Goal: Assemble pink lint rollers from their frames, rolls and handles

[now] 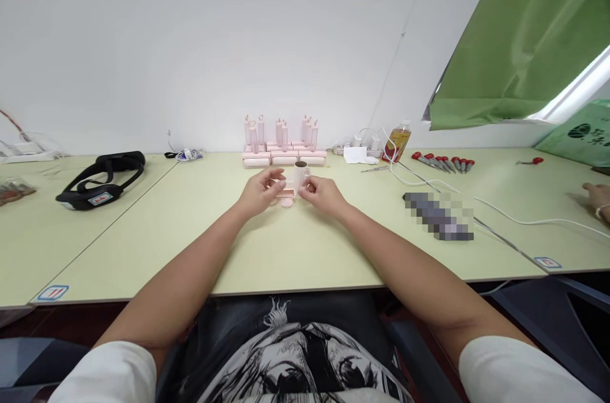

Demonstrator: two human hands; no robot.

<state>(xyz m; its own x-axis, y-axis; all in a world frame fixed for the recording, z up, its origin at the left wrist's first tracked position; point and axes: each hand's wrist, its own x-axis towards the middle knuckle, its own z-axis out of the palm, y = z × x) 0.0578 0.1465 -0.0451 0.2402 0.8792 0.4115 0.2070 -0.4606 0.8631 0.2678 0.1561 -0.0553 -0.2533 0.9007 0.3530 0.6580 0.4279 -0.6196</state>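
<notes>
A pale pink cylinder (299,175) with a dark open top stands upright between my hands. My right hand (326,194) is at its right side, the fingers closed against it; a small loop shows just above them. On the other side, my left hand (261,193) has curled fingers that are apart, with no held thing visible. Small pink parts (286,202) lie on the table by the left fingertips, partly hidden by them. Behind both hands, several slim pink cylinders (284,136) with loops on top stand on a row of pink cases (284,160).
A black headset (102,190) lies to the left. At right are a bottle (399,139), white cables (424,182), red-handled tools (443,163) and a pixelated dark object (438,217). Another person's hand (598,199) rests at the far right edge.
</notes>
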